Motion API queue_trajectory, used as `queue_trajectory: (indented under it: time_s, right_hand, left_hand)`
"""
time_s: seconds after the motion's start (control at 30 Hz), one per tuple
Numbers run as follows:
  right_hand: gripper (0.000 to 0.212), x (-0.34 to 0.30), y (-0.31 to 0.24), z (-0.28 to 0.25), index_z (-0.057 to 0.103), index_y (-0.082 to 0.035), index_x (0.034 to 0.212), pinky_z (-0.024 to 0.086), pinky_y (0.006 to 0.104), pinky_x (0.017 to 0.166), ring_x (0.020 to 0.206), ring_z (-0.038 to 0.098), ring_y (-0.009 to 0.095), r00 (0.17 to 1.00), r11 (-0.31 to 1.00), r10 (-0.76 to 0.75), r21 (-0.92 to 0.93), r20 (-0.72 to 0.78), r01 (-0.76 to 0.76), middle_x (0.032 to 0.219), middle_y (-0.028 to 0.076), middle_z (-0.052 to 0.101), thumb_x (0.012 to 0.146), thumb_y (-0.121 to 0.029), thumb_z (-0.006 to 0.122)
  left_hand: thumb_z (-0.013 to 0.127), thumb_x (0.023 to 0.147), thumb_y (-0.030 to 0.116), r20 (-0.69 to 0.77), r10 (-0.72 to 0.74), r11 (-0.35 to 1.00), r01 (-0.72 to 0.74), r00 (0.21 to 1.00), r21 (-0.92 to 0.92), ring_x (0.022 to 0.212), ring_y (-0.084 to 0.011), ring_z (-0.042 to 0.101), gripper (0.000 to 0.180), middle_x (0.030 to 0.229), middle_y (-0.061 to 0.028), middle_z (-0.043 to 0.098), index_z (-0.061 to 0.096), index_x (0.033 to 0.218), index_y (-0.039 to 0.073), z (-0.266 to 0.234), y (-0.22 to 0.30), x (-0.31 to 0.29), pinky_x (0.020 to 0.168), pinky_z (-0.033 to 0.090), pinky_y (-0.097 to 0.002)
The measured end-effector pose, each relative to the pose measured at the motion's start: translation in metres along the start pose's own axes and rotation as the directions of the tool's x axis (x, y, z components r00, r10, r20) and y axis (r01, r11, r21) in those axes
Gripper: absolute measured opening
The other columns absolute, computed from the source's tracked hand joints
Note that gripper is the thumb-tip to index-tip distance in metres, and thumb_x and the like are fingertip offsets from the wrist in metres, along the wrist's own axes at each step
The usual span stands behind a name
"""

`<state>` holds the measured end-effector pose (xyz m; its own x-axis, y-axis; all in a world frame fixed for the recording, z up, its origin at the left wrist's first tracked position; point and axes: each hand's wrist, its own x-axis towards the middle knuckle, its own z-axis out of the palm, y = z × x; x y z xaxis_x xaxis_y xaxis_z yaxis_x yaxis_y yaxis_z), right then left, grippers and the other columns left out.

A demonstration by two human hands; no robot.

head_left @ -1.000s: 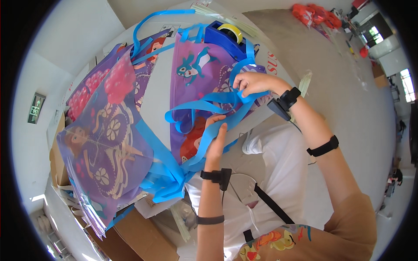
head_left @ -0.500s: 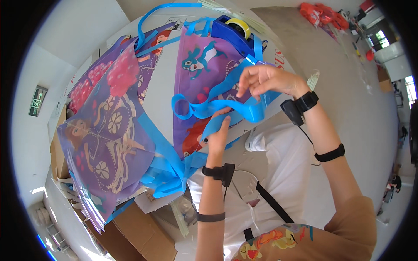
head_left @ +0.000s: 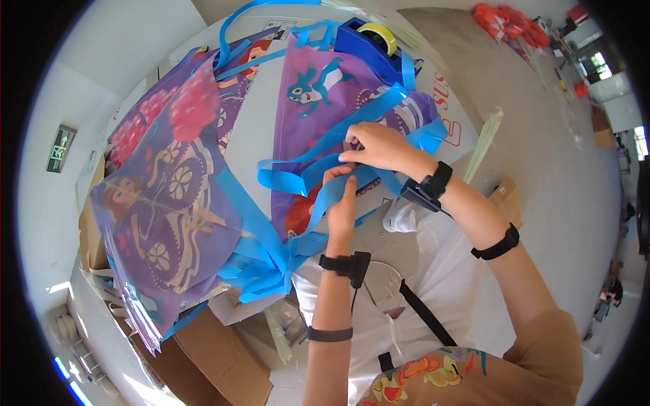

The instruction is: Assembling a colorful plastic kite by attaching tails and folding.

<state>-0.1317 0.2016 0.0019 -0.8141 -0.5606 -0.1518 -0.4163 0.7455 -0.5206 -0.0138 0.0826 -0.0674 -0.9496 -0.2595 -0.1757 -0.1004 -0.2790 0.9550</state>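
A long blue ribbon [head_left: 281, 181] runs in loops over a purple printed sheet [head_left: 288, 122] with cartoon figures. My left hand [head_left: 342, 199] is closed on the ribbon, its thumb pressing from above, near the sheet's lower edge. Just above it, my right hand [head_left: 379, 147] has its fingers pinched together against the ribbon beside the left fingertips. What exactly sits between the right fingertips is partly hidden. To the left, a stack of purple printed kite sheets [head_left: 162, 203] hangs over the edge, with blue ribbon tails beneath.
A blue tape dispenser [head_left: 369, 51] with a yellow-cored roll stands at the far side of the white board [head_left: 254, 115]. Thin pale sticks [head_left: 484, 142] lie to the right. An open cardboard box [head_left: 217, 358] is below left. Red bags [head_left: 511, 26] rest on the floor farther off.
My right hand has come down and left to meet the left hand, closing at the ribbon. The ribbon loops have shifted and flattened. My left hand has barely moved.
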Motion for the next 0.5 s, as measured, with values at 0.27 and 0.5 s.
queue_trajectory:
  time_s: [0.27, 0.5]
  right_hand:
    - [0.026, 0.030, -0.045, -0.019, 0.068, -0.001, 0.107, 0.054, 0.0351, 0.080, 0.085, 0.070, 0.018, 0.959, 0.795, -0.169, 0.606, 0.225, -0.002, 0.100, 0.012, 0.073, 0.092, -0.021, 0.070]
    - [0.022, 0.028, -0.083, -0.003, 0.069, 0.001, 0.108, 0.051, 0.0335, 0.080, 0.089, 0.067, 0.018, 0.740, 0.805, -0.437, 0.589, 0.512, 0.068, 0.097, 0.007, 0.072, 0.094, -0.015, 0.064]
  left_hand:
    - [0.060, 0.097, 0.011, 0.043, -0.062, 0.997, 0.060, 0.997, 0.057, 0.095, -0.0133, 0.058, 0.021, 0.107, -0.0046, 0.065, 0.062, 0.116, 0.002, -0.004, -0.001, -0.002, 0.081, 0.046, -0.0260]
    - [0.057, 0.101, 0.023, 0.325, -0.103, 0.927, -0.028, 0.940, 0.374, 0.126, -0.0209, 0.052, 0.041, 0.134, -0.0104, 0.055, 0.050, 0.134, 0.000, -0.039, -0.056, -0.006, 0.108, 0.039, -0.0324]
